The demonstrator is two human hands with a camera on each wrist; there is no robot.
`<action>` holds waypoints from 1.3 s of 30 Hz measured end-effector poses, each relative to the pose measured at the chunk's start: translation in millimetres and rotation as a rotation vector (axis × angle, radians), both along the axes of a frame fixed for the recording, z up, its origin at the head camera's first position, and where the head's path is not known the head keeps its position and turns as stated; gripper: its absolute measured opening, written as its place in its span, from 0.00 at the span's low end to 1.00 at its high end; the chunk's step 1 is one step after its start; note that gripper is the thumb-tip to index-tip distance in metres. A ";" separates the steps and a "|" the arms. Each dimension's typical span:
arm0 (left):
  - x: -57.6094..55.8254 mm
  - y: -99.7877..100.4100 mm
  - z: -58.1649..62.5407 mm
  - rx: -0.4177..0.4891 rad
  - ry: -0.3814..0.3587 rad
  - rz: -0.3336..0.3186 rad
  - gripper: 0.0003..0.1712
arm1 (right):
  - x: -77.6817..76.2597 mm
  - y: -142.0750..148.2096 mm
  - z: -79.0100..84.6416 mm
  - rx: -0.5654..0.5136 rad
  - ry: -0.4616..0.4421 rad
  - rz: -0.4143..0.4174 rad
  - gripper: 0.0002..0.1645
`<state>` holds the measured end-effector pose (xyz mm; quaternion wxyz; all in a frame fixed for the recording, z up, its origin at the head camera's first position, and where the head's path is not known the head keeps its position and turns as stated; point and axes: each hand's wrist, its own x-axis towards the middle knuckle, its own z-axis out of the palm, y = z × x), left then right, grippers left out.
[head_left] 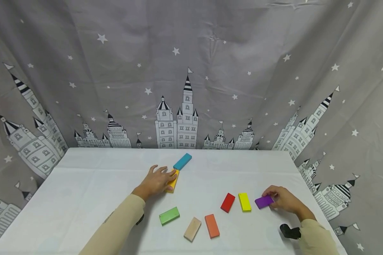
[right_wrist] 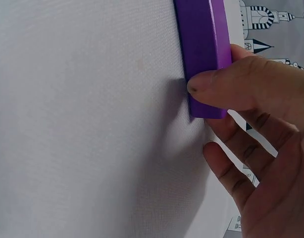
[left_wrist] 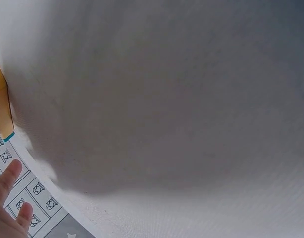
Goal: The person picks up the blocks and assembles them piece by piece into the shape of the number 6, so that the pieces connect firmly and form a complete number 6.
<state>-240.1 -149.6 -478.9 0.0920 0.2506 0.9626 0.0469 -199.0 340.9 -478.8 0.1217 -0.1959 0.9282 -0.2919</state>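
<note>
We see a purple rectangular block with a glossy finish (head_left: 264, 202) on the right side of the table (head_left: 92, 184), pinched at one end between thumb and fingers of the right hand (head_left: 282, 200); whether it is lifted, we cannot tell. The left hand (head_left: 154, 182) has its grip on an amber rectangular block (head_left: 175, 181), thumb and forefinger on it, other fingers spread apart. A blue rectangular block (head_left: 182, 161) lies at the amber block's far end — touching or nearly so.

We judge the step in hand to be placing: the amber block being set against the blue one while the purple is picked up. The next move, we think, calls for a steady left hand and a light right pinch.

Further out, a yellow block (head_left: 244, 202), a red block (head_left: 228, 202), an orange block (head_left: 212, 226), a bare-wood block (head_left: 192, 229) and a green block (head_left: 169, 216) lie apart — and behind them hangs a grey castle-print curtain (head_left: 124, 35).
</note>
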 end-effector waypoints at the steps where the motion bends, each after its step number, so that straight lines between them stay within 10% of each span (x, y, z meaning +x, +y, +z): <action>1: 0.1 0.1 -0.1 0.000 0.000 0.001 0.36 | -0.3 -0.2 -0.2 0.001 0.005 0.000 0.22; 39: -1.0 -1.0 -2.8 -0.022 0.016 -0.005 0.37 | -20.0 -24.8 -1.3 -0.050 0.054 -0.098 0.20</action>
